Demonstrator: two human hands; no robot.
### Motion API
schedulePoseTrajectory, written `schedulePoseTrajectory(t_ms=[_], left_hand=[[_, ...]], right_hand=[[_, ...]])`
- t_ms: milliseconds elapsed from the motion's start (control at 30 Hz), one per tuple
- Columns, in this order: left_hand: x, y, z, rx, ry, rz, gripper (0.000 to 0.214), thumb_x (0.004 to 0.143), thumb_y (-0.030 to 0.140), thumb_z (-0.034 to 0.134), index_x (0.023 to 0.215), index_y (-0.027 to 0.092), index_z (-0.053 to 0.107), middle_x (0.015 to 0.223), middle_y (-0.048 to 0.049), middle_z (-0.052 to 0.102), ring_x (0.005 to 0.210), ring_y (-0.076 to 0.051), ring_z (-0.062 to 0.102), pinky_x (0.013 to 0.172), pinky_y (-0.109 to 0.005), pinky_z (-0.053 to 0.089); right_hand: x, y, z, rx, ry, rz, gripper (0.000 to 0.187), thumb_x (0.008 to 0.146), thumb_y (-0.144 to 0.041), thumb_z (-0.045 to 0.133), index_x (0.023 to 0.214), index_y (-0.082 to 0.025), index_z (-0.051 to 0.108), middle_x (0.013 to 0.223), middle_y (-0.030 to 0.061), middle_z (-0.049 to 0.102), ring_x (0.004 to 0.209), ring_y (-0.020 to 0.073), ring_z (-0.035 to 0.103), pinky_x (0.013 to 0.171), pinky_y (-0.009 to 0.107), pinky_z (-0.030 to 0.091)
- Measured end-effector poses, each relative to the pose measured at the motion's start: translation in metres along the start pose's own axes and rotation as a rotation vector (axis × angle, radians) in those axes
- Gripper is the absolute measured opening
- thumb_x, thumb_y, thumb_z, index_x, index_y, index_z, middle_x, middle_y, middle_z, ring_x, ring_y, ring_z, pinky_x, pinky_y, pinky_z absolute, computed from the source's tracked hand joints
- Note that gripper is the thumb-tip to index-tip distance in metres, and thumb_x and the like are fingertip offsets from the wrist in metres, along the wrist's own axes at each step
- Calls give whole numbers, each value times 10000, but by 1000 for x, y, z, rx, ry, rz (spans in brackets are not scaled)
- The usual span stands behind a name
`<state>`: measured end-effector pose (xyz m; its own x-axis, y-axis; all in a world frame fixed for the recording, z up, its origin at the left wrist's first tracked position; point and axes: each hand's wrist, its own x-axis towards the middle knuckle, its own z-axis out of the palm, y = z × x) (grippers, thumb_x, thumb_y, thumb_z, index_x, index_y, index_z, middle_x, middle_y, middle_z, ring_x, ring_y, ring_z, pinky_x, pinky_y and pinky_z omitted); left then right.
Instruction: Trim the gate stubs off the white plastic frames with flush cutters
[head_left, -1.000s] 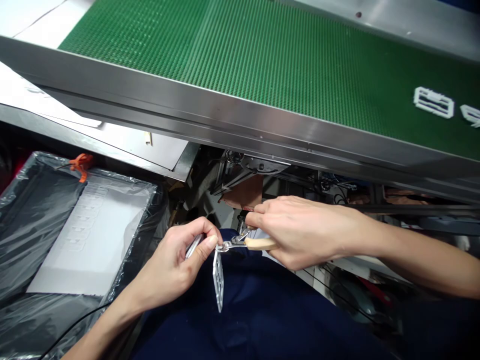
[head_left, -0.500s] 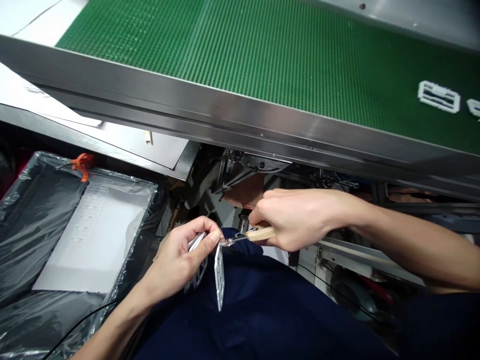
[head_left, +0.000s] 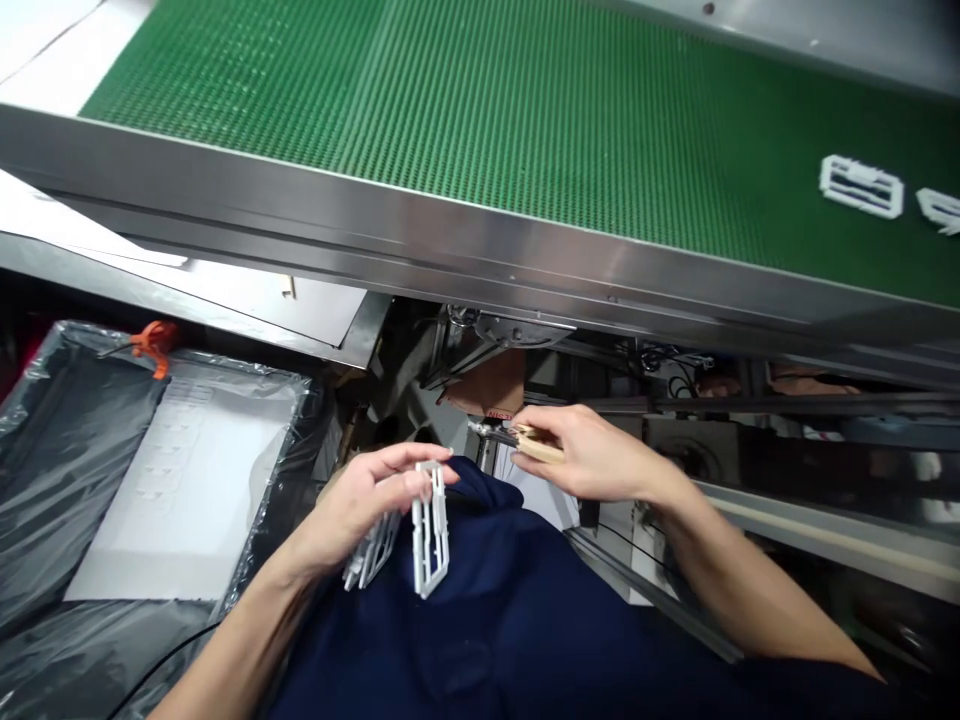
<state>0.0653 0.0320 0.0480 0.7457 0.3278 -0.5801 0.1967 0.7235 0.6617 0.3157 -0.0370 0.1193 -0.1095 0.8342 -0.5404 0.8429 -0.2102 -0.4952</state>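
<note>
My left hand (head_left: 379,500) is closed on several white plastic frames. One white plastic frame (head_left: 429,535) hangs from between thumb and fingers, its slotted face turned toward me. More white frames (head_left: 371,550) are bunched under the palm, partly hidden by the hand. In my right hand (head_left: 592,450) is a pair of nippers (head_left: 540,448) with pale yellow handles. Their metal jaws point left, a short way from the left hand's fingertips, and touch nothing. Whether the jaws are apart is too small to tell.
A green ribbed conveyor belt (head_left: 480,110) with a metal side rail (head_left: 450,235) runs across the top. White frames (head_left: 861,187) lie on its right part. At left stands a crate lined with clear plastic (head_left: 82,440), holding a white sheet (head_left: 202,480). An orange clip (head_left: 154,345) sits on its rim.
The nippers have drawn away from the frame in my left hand, to the right. That frame has turned to show its face. The view has shifted slightly.
</note>
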Motion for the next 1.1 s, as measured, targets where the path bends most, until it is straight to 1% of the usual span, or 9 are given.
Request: schedulePoseTrajectory(t_ms=[67,133,200,267,333,433,600,800,1100], left_hand=[[3,-3,-3,-177,45,1,366,795,412,593,1081,191,650,997,-74,715,766,-146,639,651,-194,483],[5,-4,-6,-299,80,9,367,792,429,577,1039,177,680,938,-72,729,665,-128,629,569,-174,480],[5,-2,-6,-333,106,13,369,791,434,580,1024,171,693,894,-71,735,647,-124,630,554,-161,482],[4,1,-4,-323,111,25,380,785,437,599,1035,167,694,879,-76,737,699,-133,645,592,-155,495],[4,3,-2,-315,95,39,393,775,442,619,1046,166,693,879,-85,737,748,-143,656,635,-155,505],[4,3,0,-333,65,56,407,753,439,649,1056,171,692,890,-98,738,746,-143,668,653,-152,513],[2,-3,-3,-357,27,63,417,741,432,661,1072,179,686,909,-119,734,762,-152,687,673,-150,520],[2,-5,-6,-361,19,68,395,756,417,647,1061,169,689,917,-125,731,771,-155,691,685,-153,522],[1,-6,-7,-366,17,58,405,730,427,671,1044,173,697,889,-95,739,739,-154,686,645,-147,518]], right_hand=[[1,-1,15,-28,97,-50,124,829,-293,538,902,-194,543,776,-12,556,674,111,473,615,230,336],[3,-3,26,-55,161,-91,124,842,-288,520,925,-196,531,830,3,561,735,126,490,667,242,352],[5,-6,34,-90,193,-112,145,853,-300,507,956,-199,526,861,12,563,768,139,497,702,254,356],[8,-8,37,-130,213,-126,182,853,-311,506,995,-199,526,876,18,564,782,149,501,717,265,354],[10,-11,39,-167,220,-147,217,845,-318,509,1022,-193,528,877,24,564,790,159,503,710,271,347],[13,-13,38,-216,219,-171,226,836,-310,503,1020,-183,535,862,27,560,779,165,497,682,276,333],[16,-14,37,-260,211,-198,225,817,-303,518,1006,-182,543,846,25,555,739,159,483,663,276,320],[17,-15,39,-253,216,-212,192,804,-286,526,966,-185,552,809,15,555,702,150,489,635,270,306],[15,-18,42,-218,230,-203,137,851,-274,463,846,-175,557,716,9,535,611,126,461,562,262,253]])
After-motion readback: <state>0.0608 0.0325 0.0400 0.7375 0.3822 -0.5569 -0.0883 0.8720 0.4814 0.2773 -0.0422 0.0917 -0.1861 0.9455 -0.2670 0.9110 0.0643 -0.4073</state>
